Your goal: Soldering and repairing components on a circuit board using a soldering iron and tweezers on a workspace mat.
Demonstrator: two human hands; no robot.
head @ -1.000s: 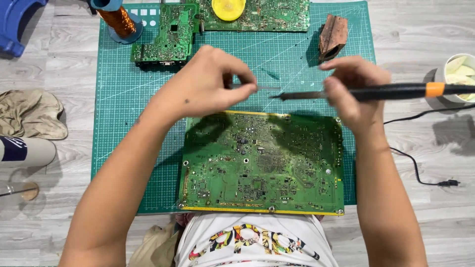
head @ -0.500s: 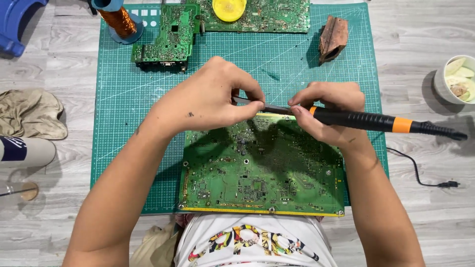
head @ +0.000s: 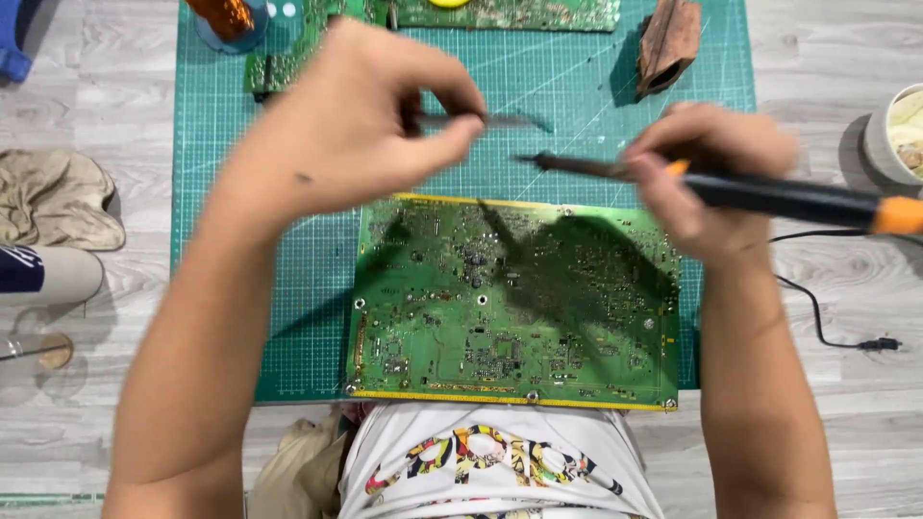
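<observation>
1. Head view, left hand [head: 356, 125]: raised over the upper part of the green cutting mat [head: 231, 192], motion-blurred. The grip is narrow, with thumb and fingertips pinched on a thin grey tool [head: 486, 120], probably tweezers, whose point reaches to the right.
2. Head view, right hand [head: 707, 178]: also blurred, fingers wrapped round the front of a soldering iron [head: 769, 197] with a black handle and orange bands. The dark tip points left and ends just below the tip of the thin tool, the two close but apart.
3. Head view, large circuit board [head: 510, 303]: green, rectangular, with a yellow edge, lying flat on the near half of the mat directly beneath both hands. Shadows of the hands and tools fall across it. Neither tool touches it, as far as the blur allows.
4. Head view, cable [head: 817, 308]: black, running from the iron across the surface on the right to a small plug end.
5. Head view, far edge of the mat: a second green board [head: 510, 13] and a smaller board [head: 288, 58] to its left, both cut off by the frame; a brown, worn block [head: 668, 43] to the right; an orange-brown spool [head: 226, 14] on a blue base at the top left.
6. Head view, off the mat: a pale round cup [head: 889, 135] at the right edge; a crumpled beige cloth [head: 53, 197] at the left, on a grey wood-grain surface [head: 846, 58].
7. Head view, bottom centre: the person's white patterned shirt [head: 490, 461], just below the large board.
</observation>
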